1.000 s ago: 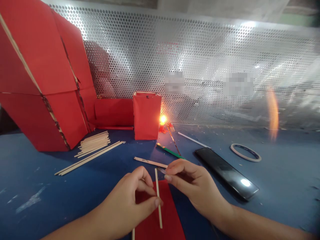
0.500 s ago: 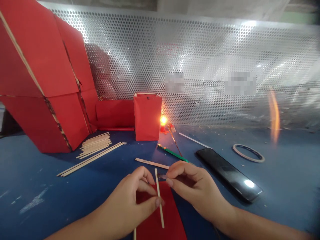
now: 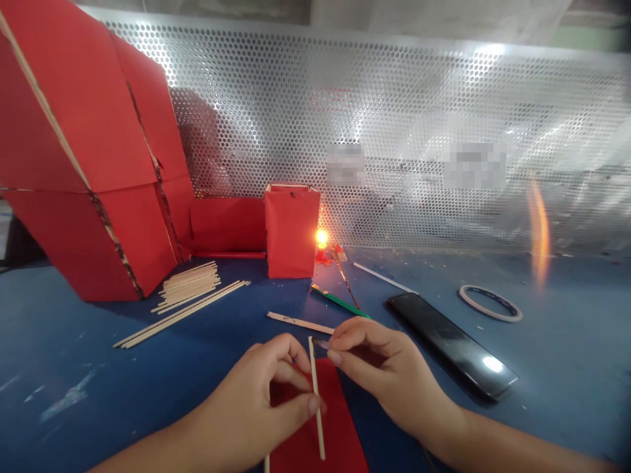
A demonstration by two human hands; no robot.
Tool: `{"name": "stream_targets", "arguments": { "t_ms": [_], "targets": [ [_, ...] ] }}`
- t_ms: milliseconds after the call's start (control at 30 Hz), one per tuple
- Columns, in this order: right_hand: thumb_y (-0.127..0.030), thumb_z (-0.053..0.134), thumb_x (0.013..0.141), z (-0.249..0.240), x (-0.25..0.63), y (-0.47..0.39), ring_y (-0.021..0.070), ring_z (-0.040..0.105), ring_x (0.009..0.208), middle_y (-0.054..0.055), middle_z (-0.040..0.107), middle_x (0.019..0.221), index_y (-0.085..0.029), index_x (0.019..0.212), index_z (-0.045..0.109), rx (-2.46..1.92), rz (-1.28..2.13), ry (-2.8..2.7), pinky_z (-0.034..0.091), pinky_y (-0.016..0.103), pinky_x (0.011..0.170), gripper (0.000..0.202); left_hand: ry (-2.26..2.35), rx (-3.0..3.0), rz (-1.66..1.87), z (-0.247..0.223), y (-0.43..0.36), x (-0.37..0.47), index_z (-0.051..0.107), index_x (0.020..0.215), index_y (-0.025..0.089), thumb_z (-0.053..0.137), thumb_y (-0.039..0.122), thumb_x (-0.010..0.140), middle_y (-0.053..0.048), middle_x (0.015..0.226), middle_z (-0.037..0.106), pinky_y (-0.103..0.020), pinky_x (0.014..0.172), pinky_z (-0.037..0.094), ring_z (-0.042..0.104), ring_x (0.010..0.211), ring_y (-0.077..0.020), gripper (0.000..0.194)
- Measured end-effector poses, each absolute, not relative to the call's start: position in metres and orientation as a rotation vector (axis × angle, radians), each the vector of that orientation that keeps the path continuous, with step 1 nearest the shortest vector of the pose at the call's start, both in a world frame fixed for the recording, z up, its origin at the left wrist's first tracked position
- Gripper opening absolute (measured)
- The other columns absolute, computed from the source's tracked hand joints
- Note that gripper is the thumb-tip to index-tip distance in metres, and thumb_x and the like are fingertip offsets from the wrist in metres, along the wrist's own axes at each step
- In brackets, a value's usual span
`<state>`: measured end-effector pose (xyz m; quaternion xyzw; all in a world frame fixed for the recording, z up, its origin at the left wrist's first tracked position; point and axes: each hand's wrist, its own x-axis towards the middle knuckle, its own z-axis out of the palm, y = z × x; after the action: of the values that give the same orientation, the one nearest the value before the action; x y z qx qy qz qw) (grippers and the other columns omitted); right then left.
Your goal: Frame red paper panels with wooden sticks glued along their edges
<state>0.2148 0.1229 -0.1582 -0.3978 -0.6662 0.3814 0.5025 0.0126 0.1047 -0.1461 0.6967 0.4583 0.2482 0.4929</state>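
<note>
My left hand (image 3: 266, 394) pinches a thin pale wooden stick (image 3: 316, 401) between thumb and fingers, its upper end pointing away from me. Between the thumb and fingertips of my right hand (image 3: 379, 368) is a small translucent piece with a dark tip (image 3: 321, 343). That tip meets the stick near its upper end, or comes very close to it. Under both hands lies a sheet of red paper (image 3: 340, 433). Part of another pale stick (image 3: 267, 464) shows at the paper's left edge, beside my left hand.
A lit red candle (image 3: 322, 253) burns beside a small red box (image 3: 292, 236). Pale sticks (image 3: 190, 287) lie left, before a big red paper-covered structure (image 3: 123, 131). Rightward are a black phone (image 3: 448, 341) and a tape roll (image 3: 490, 303). Perforated metal (image 3: 394, 98) stands behind.
The stick in my left hand has shifted slightly toward me and to the right. My right hand stays nearly still, with the small piece at the stick's upper end.
</note>
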Motion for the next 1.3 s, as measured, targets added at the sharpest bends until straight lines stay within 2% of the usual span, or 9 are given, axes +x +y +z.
{"name": "stream_targets", "arguments": {
  "t_ms": [167,367,500,700,1000,1300],
  "targets": [
    [-0.027,0.074,0.075,-0.158,0.216,0.124,0.0161,0.071,0.073,0.002,0.074,0.078,-0.023,0.073,0.072,-0.976,0.943,-1.606,0.059,0.028,0.068,0.005,1.143,1.722,0.573,-0.146,0.102,0.012,0.047,0.088,0.025,0.062,0.031,0.081,0.0,0.083,0.077,-0.034,0.075,0.04,0.064,0.102,-0.0272,0.018],
    [-0.027,0.075,0.075,-0.156,0.216,0.124,0.0161,0.069,0.072,0.001,0.072,0.077,-0.024,0.073,0.071,-0.994,0.932,-1.603,0.057,0.028,0.066,0.005,1.164,1.735,0.553,-0.143,0.102,0.012,0.048,0.09,0.026,0.062,0.033,0.081,0.0,0.085,0.078,-0.033,0.071,0.041,0.067,0.094,-0.026,0.018],
    [-0.026,0.074,0.075,-0.155,0.216,0.123,0.0155,0.068,0.07,0.001,0.071,0.076,-0.023,0.072,0.07,-0.982,0.909,-1.588,0.056,0.026,0.064,0.006,1.156,1.738,0.596,-0.143,0.105,0.013,0.049,0.095,0.027,0.063,0.033,0.082,0.001,0.081,0.078,-0.034,0.075,0.042,0.067,0.095,-0.0265,0.021],
    [-0.024,0.072,0.076,-0.156,0.214,0.121,0.0139,0.066,0.069,0.0,0.069,0.076,-0.023,0.073,0.069,-0.946,0.964,-1.569,0.055,0.025,0.063,0.005,1.106,1.701,0.626,-0.15,0.108,0.012,0.047,0.1,0.026,0.063,0.036,0.083,0.001,0.08,0.077,-0.035,0.079,0.04,0.067,0.087,-0.024,0.025],
    [-0.021,0.069,0.074,-0.158,0.214,0.121,0.0134,0.062,0.068,0.0,0.067,0.076,-0.023,0.073,0.067,-0.972,1.054,-1.583,0.052,0.025,0.061,0.003,1.096,1.682,0.656,-0.152,0.108,0.011,0.048,0.102,0.024,0.063,0.032,0.082,-0.001,0.086,0.079,-0.033,0.076,0.04,0.067,0.084,-0.0227,0.026],
    [-0.019,0.066,0.071,-0.158,0.214,0.121,0.0128,0.06,0.066,0.0,0.065,0.074,-0.021,0.071,0.065,-0.982,1.093,-1.624,0.051,0.025,0.06,0.003,1.056,1.649,0.694,-0.154,0.11,0.01,0.049,0.099,0.023,0.063,0.025,0.081,0.002,0.081,0.076,-0.03,0.075,0.04,0.067,0.081,-0.0202,0.022]
  ]
}}
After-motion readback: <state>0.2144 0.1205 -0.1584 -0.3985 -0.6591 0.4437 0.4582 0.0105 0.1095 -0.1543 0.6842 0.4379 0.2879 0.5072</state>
